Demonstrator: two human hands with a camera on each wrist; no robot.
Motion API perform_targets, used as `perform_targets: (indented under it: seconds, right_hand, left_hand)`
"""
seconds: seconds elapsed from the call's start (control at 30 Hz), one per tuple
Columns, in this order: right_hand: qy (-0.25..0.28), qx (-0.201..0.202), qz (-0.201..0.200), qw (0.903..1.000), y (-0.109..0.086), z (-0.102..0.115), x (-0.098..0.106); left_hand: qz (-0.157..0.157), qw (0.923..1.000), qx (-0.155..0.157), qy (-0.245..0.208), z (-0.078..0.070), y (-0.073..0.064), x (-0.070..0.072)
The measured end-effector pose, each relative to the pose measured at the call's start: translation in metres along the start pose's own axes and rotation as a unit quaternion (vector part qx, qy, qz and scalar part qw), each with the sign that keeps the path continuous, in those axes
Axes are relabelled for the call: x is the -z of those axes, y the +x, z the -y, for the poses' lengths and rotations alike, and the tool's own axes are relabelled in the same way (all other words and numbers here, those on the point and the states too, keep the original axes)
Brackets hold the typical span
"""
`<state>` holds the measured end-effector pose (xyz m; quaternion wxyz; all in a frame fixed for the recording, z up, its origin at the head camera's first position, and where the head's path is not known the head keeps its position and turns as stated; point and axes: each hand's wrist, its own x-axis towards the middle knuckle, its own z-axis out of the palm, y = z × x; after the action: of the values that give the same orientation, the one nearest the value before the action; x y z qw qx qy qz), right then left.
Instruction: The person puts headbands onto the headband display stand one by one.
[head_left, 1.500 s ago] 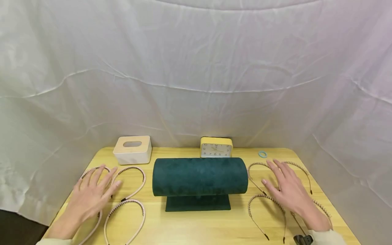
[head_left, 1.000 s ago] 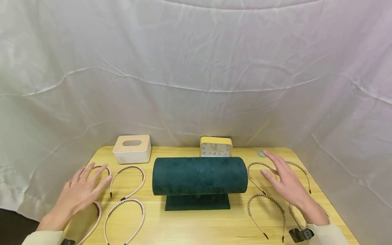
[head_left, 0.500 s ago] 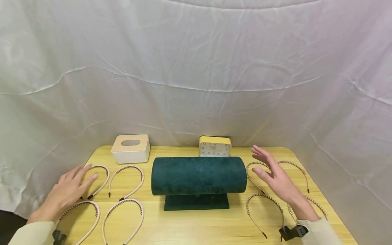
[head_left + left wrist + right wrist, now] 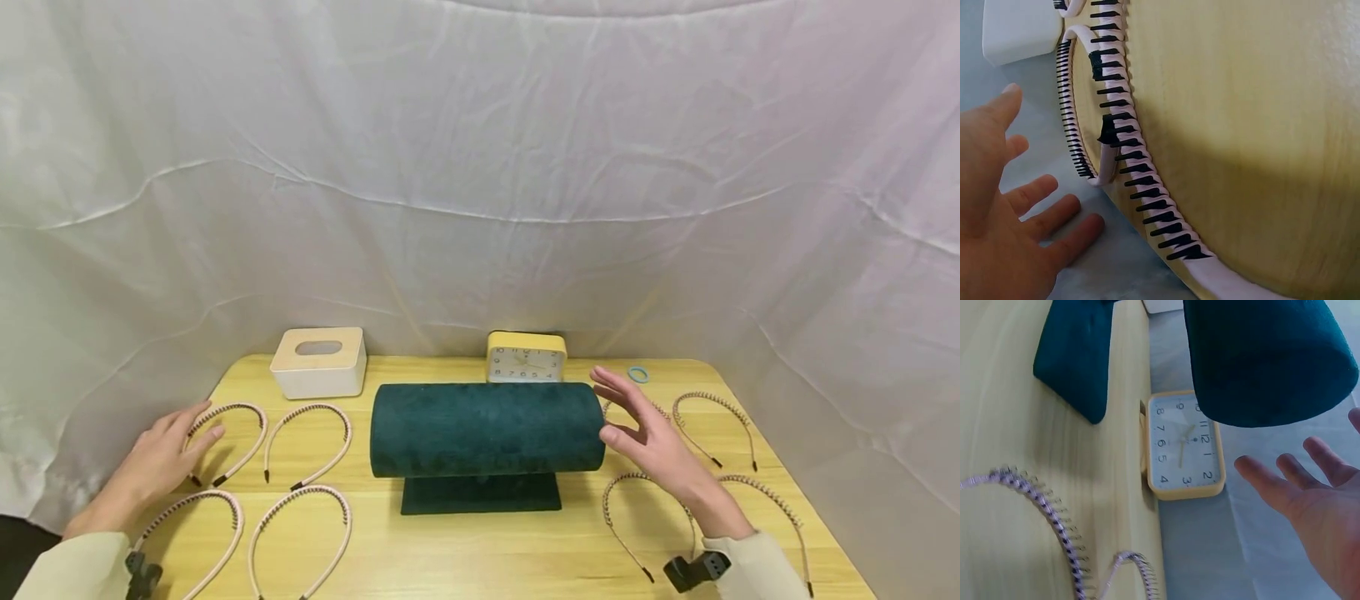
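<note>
A dark green velvet roll (image 4: 487,429) on a flat foot stands mid-table. Just past its right end, my right hand (image 4: 660,454) hovers with fingers spread and holds nothing. In the right wrist view, its fingertips are below and beside the end of the roll (image 4: 1266,369). My left hand (image 4: 153,462) is over the table's left edge, fingers loosely extended, beside a pink headband (image 4: 265,425) with black comb teeth. The left wrist view has that hand (image 4: 1007,206) holding nothing, near the toothed headbands. A brown coiled headband (image 4: 611,500) lies near my right hand, which partly covers another one behind.
More pink headbands (image 4: 347,517) lie at the left, and more coiled ones (image 4: 742,412) at the right. A tissue box (image 4: 318,362), a yellow clock (image 4: 527,358) and a blue ring (image 4: 638,375) sit along the back. Grey-white cloth (image 4: 480,275) encloses the table.
My left hand has drawn left, uncovering the pink headbands. My right hand has moved left from over the coiled headbands to the roll's right end. The objects have stayed put.
</note>
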<state>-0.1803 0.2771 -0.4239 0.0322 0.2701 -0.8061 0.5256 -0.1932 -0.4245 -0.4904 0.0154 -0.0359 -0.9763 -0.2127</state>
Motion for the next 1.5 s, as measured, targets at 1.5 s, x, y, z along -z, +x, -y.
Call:
perform_targets:
  seconds: [1.5]
  right_hand:
    - [0.035,-0.069,0.006,0.997,-0.001,-0.012,-0.014]
  left_hand:
    - [-0.052,0.9967,0.058,0.025,0.026,0.01,-0.009]
